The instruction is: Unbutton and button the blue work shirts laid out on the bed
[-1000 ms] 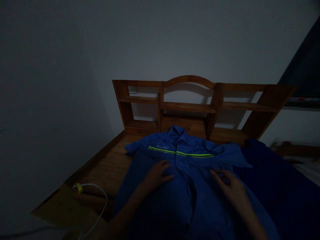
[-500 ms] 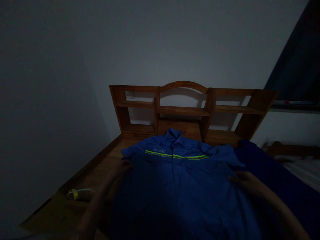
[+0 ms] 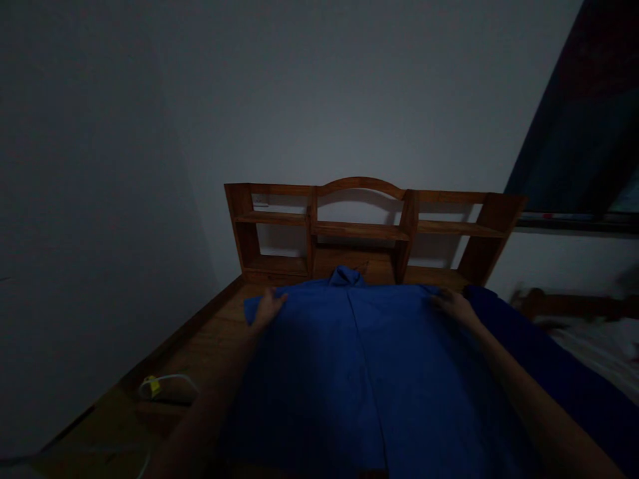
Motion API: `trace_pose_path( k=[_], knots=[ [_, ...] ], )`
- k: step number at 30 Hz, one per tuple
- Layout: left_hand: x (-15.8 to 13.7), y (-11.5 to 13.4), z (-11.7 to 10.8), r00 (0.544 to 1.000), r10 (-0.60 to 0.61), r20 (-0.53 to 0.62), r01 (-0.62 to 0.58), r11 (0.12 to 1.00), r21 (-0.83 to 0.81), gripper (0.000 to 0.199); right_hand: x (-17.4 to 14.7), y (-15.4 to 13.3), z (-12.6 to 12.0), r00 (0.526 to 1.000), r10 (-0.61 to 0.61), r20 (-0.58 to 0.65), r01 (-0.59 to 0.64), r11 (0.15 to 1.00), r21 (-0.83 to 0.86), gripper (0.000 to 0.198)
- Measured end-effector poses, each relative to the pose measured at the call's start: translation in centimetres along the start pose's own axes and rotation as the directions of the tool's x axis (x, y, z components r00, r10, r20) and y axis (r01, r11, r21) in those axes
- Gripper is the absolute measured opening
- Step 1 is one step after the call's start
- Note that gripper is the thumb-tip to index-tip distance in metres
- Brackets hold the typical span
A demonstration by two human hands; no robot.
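Observation:
A blue shirt (image 3: 324,359) is spread out in front of me, its collar (image 3: 346,276) pointing away toward the wooden headboard. A dark line runs down the middle of the cloth from near the collar. No stripe or lettering shows on the surface. My left hand (image 3: 268,311) is closed on the cloth near the upper left, beside the short sleeve (image 3: 252,307). At the upper right, my right hand (image 3: 455,307) grips the cloth level with the left one. The fingertips of both hands are partly hidden and dim.
Behind the shirt stands a wooden headboard with open shelves (image 3: 359,231) against the white wall. Wooden boards (image 3: 219,329) lie to the left, with a white cable and yellow tag (image 3: 154,386). Dark blue fabric (image 3: 539,352) lies at the right, below a dark curtain (image 3: 559,146).
Both hands have moved up and forward, from the shirt's sides to near its shoulders. The yellow-green stripe and white lettering are now out of sight; plain blue cloth shows there.

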State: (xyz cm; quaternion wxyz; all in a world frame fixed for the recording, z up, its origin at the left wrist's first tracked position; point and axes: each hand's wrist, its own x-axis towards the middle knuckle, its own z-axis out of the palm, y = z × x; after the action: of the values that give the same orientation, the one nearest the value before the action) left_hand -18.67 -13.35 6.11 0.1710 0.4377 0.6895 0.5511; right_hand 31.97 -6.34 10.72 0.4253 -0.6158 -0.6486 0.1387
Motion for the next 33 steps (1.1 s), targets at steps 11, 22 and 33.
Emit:
trace_pose_path(
  k=[11, 22, 33],
  knots=[
    [-13.1, 2.9, 8.8, 0.662, 0.364, 0.655, -0.507, 0.861, 0.034, 0.030, -15.1, -7.7, 8.5, 0.711, -0.436, 0.551, 0.592, 0.795, -0.134, 0.036],
    [-11.1, 0.5, 13.6, 0.688, 0.274, 0.672, -0.420, 0.905, 0.061, 0.015, -15.5, -6.0, 11.7, 0.731, -0.417, 0.539, 0.591, 0.783, -0.196, 0.040],
    [-11.3, 1.5, 14.8, 0.700, 0.218, 0.680, -0.139, 0.976, -0.170, 0.005, -12.4, -2.9, 12.3, 0.860, -0.306, 0.409, 0.072, 0.865, 0.497, 0.036]
  ],
)
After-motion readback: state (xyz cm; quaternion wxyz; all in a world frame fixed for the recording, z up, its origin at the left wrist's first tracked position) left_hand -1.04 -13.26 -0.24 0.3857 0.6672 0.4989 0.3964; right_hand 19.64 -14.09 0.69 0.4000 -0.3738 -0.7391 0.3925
